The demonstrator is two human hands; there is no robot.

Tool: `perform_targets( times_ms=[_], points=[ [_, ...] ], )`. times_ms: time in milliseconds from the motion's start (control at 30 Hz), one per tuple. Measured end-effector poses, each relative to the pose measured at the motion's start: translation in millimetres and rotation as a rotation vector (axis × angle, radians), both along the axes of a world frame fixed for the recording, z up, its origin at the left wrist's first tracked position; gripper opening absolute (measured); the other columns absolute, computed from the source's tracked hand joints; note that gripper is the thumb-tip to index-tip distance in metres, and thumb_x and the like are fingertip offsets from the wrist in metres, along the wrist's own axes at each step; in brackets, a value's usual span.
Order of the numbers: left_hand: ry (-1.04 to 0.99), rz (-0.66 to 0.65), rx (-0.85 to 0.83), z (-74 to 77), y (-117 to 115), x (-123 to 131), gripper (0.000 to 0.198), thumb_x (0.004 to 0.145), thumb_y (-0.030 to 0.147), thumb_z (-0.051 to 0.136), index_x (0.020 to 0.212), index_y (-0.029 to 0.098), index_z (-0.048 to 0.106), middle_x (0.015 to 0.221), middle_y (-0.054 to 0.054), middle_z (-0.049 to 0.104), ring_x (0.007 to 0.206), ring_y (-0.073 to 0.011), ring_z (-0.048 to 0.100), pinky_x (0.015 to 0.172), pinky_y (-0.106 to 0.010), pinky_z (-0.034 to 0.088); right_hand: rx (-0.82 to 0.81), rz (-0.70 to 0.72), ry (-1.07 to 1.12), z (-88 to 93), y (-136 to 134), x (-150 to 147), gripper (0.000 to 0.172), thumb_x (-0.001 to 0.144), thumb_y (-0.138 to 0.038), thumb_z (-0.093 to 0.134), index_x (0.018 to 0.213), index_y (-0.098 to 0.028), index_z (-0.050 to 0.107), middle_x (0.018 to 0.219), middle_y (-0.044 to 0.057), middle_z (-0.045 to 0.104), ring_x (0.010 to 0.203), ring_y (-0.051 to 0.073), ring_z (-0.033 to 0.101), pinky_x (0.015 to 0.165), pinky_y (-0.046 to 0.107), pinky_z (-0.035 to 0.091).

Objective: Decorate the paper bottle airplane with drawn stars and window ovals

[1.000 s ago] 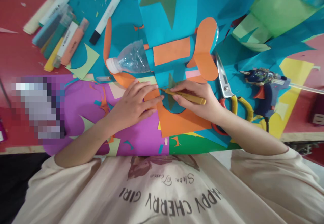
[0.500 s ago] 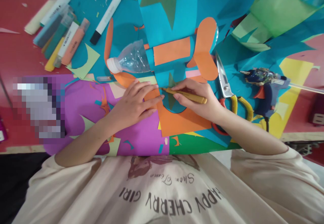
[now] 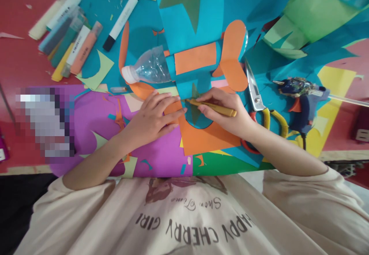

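My left hand (image 3: 151,118) lies flat with fingers spread on an orange paper sheet (image 3: 207,137), pressing it down. My right hand (image 3: 227,110) is closed around a yellow pen (image 3: 215,108), whose tip rests on the orange sheet close to my left fingertips. A curved cut-out in the orange sheet shows teal paper beneath, just under the pen. Behind the hands lies a cut clear plastic bottle top (image 3: 148,69) with a white cap.
Scissors (image 3: 259,101) with yellow and red handles and a blue glue gun (image 3: 302,97) lie to the right. Several markers (image 3: 69,32) sit at upper left. Teal, purple (image 3: 95,120), green and orange paper pieces cover the red table (image 3: 17,59).
My right hand and the pen have shifted very slightly upward. My left hand has stayed in place on the orange sheet.
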State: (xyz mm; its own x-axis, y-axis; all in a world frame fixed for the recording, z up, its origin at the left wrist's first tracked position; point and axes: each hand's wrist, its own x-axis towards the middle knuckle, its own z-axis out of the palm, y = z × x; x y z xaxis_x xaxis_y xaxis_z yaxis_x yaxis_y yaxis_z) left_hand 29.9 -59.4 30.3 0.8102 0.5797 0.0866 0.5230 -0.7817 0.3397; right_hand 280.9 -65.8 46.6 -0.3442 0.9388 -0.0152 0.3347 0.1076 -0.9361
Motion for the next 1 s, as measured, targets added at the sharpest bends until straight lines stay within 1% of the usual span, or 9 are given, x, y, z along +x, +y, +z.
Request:
perform_targets(
  times_ms=[100,200,300,500,733,900,1000],
  points=[
    [-0.029,-0.015,0.033,0.4,0.2,0.5,0.035,0.102,0.030,0.050,0.136,0.023,0.057,0.139,-0.014,0.053,0.131,-0.0317,0.048,0.113,-0.059,0.040,-0.010,0.002,0.000,0.2,0.3,0.5,0.010,0.088,-0.024,0.061,0.089,-0.015,0.065,0.070,0.000,0.064,0.059,0.010,0.055,0.054,0.022,0.042],
    [-0.045,-0.024,0.062,0.6,0.2,0.8,0.035,0.103,0.029,0.049,0.135,0.021,0.058,0.137,-0.015,0.054,0.129,-0.0328,0.049,0.111,-0.060,0.042,-0.022,0.026,0.013,1.1,0.9,1.2,0.008,0.088,-0.022,0.061,0.088,-0.015,0.065,0.068,-0.001,0.061,0.056,0.009,0.052,0.051,0.022,0.039],
    [-0.047,-0.018,0.057,0.5,0.0,0.9,0.034,0.103,0.030,0.049,0.135,0.021,0.058,0.137,-0.014,0.053,0.130,-0.0323,0.049,0.111,-0.060,0.042,-0.026,0.029,0.022,1.8,1.2,1.5,0.008,0.087,-0.020,0.061,0.087,-0.014,0.065,0.067,-0.001,0.060,0.055,0.008,0.051,0.051,0.021,0.038],
    [-0.012,0.002,-0.020,1.8,0.1,0.9,0.035,0.101,0.028,0.052,0.136,0.024,0.059,0.140,-0.014,0.054,0.133,-0.0323,0.047,0.114,-0.061,0.038,-0.043,-0.014,-0.007,1.7,1.0,1.3,0.008,0.088,-0.024,0.059,0.085,-0.016,0.062,0.065,-0.002,0.058,0.056,0.010,0.052,0.052,0.023,0.039],
    [0.002,0.019,-0.066,1.3,-0.2,0.4,0.039,0.099,0.028,0.057,0.138,0.030,0.056,0.143,-0.011,0.053,0.136,-0.0317,0.046,0.115,-0.061,0.037,-0.039,0.008,0.008,2.4,1.9,1.7,0.007,0.086,-0.022,0.061,0.083,-0.017,0.064,0.067,-0.001,0.061,0.057,0.010,0.053,0.053,0.023,0.039],
    [-0.023,0.002,-0.007,1.9,-0.7,0.8,0.035,0.101,0.028,0.051,0.135,0.024,0.059,0.140,-0.013,0.054,0.132,-0.0322,0.048,0.114,-0.060,0.039,-0.064,-0.009,0.013,2.2,1.8,1.9,0.007,0.086,-0.022,0.060,0.083,-0.017,0.062,0.065,-0.002,0.059,0.056,0.010,0.052,0.052,0.024,0.039],
    [-0.024,-0.001,-0.020,2.0,-0.3,0.9,0.034,0.102,0.029,0.051,0.135,0.024,0.059,0.140,-0.013,0.054,0.132,-0.0322,0.048,0.114,-0.060,0.038,-0.074,-0.005,0.008,1.6,1.9,1.8,0.009,0.088,-0.026,0.060,0.086,-0.017,0.061,0.066,-0.002,0.059,0.056,0.010,0.053,0.053,0.024,0.040]
  ],
)
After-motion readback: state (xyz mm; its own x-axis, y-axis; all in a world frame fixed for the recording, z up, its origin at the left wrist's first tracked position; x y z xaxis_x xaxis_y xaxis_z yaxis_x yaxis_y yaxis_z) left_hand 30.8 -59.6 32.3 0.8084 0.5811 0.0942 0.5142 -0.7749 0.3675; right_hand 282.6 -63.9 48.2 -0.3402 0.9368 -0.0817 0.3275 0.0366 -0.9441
